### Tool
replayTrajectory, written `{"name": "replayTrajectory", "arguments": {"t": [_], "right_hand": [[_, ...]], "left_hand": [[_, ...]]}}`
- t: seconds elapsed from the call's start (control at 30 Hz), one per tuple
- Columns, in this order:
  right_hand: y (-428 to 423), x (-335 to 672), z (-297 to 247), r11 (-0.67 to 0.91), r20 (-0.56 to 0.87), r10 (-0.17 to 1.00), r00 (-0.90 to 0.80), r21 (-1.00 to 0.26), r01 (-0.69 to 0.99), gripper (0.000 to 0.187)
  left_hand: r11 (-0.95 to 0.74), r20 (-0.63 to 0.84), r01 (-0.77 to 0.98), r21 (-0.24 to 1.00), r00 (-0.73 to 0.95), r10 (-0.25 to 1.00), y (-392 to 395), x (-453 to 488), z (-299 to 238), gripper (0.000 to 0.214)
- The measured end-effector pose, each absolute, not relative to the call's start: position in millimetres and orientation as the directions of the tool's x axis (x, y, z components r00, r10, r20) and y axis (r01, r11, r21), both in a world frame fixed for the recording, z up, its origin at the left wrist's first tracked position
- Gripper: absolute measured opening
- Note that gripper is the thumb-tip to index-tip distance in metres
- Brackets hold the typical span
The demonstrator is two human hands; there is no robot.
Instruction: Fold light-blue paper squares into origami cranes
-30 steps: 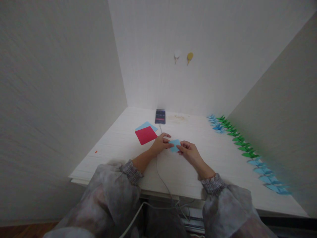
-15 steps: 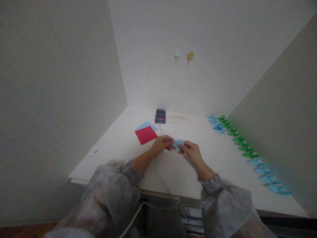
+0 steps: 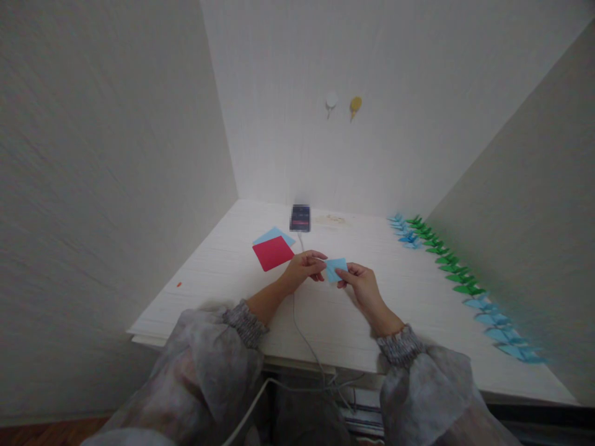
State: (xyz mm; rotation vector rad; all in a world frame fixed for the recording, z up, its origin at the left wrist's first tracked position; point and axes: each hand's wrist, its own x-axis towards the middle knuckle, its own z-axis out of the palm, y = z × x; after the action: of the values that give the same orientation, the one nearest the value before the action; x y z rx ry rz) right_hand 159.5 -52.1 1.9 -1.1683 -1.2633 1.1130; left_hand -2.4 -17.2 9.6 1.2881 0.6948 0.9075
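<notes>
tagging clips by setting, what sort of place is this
Likely a home craft nook: a white table in a wall corner, folded paper figures lined along one side, a small blue paper between left hand and right hand.

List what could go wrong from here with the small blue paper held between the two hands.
1. The blue paper is pinched only at its edges by the left hand and right hand; an uneven pull might tear it or skew a crease.
2. The cable passes beneath the left hand toward the phone; a forearm could snag it and drag the phone.
3. The right sleeve might sweep the nearest folded pieces lined along the wall.
</notes>
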Motion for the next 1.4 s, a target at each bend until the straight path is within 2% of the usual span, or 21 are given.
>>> {"name": "replayTrajectory", "arguments": {"t": [0.17,0.6,1.07,1.4], "right_hand": [[-53.0,158.4,1.3,0.056,0.057,0.998,-0.023,-0.998,-0.035,0.020],[-54.2,157.1,1.6,0.114,0.114,0.994,0.002,-0.994,0.004,0.020],[-55.3,155.4,2.4,0.138,0.137,0.990,-0.029,-0.990,0.022,0.020],[-54.1,156.2,-0.1,0.120,0.120,0.992,-0.026,-0.993,-0.017,0.018]], "left_hand": [[0.015,0.067,-0.162,0.987,0.490,0.869,-17.0,-2.7,6.6,0.034],[0.035,0.006,-0.087,0.996,0.433,0.901,-18.5,-2.0,11.8,0.026],[0.064,0.015,-0.171,0.983,0.423,0.906,-15.6,-1.9,6.7,0.021],[0.086,0.001,-0.184,0.979,0.428,0.904,-15.3,-3.9,10.4,0.033]]}}
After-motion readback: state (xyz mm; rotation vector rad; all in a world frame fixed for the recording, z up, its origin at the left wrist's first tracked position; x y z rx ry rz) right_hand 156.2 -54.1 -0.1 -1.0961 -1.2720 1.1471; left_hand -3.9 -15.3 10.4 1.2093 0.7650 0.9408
